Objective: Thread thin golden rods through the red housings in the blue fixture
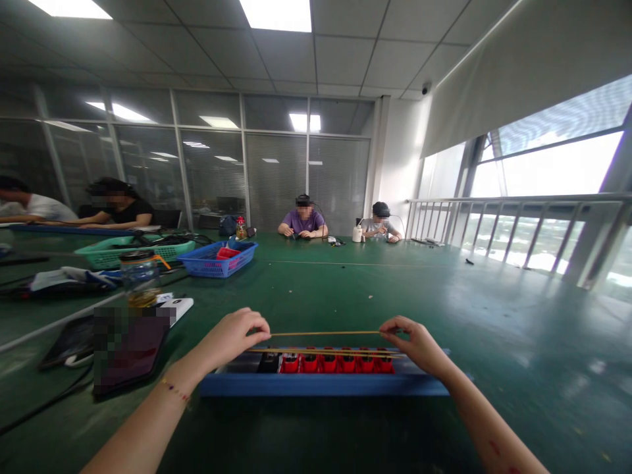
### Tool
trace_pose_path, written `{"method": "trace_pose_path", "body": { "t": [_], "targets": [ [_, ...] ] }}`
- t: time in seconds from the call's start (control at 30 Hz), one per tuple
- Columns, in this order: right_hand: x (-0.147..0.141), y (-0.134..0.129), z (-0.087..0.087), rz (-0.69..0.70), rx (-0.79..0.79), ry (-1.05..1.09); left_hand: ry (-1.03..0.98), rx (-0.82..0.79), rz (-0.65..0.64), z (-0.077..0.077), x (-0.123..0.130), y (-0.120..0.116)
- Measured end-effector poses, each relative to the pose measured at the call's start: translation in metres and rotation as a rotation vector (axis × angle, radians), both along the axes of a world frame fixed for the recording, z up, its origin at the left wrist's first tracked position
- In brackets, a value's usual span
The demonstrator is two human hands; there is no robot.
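A thin yellow strip (324,333) is stretching level between the person's two hands, hanging just above and beyond a row of red holders (328,364). The left hand (245,329) is pinching one end between thumb and fingertips, and the right hand (409,336) is pinching the other the same way. Both hands are closing on the strip at its tips only, with the palms facing down and standing well apart from each other. Gripping it at both ends is probably keeping so slender a piece straight and lined up with the row; whether it is stiff or springy, I cannot tell.

Below it, further yellow strips (336,353) are lying lengthwise over the red holders, seemingly two, though blur is hiding the exact count. The holders are sitting side by side in a long blue tray (323,385), with a black piece (269,363) standing at their left end. The tray is running crosswise before the person, likely so that both hands are reaching its ends equally.

Farther out on the green bench (375,296), a jar (141,280) and a blue basket (212,266) are standing to the left, and a co-worker in purple (316,222) is sitting at the far edge.
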State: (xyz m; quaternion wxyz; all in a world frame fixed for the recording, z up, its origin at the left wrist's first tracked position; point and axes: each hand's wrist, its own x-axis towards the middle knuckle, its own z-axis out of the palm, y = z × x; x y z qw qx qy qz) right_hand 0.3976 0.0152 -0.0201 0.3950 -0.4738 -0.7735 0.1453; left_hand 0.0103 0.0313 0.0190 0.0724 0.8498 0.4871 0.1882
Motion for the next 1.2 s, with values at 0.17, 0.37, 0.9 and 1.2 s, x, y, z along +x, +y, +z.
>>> {"method": "trace_pose_path", "body": {
  "t": [0.17,0.37,0.9,1.2],
  "targets": [
    [0.002,0.003,-0.002,-0.018,0.024,-0.039,-0.015,0.172,0.037,-0.008,-0.002,0.017],
    [0.004,-0.003,0.007,-0.021,0.022,-0.056,0.071,0.118,0.11,-0.024,-0.005,0.048],
    [0.009,-0.007,0.003,0.121,-0.26,-0.213,0.138,-0.104,0.114,-0.055,-0.007,0.072],
    [0.008,-0.001,0.003,0.01,-0.187,0.063,0.101,-0.119,0.103,-0.062,-0.012,0.077]
  ]
}}
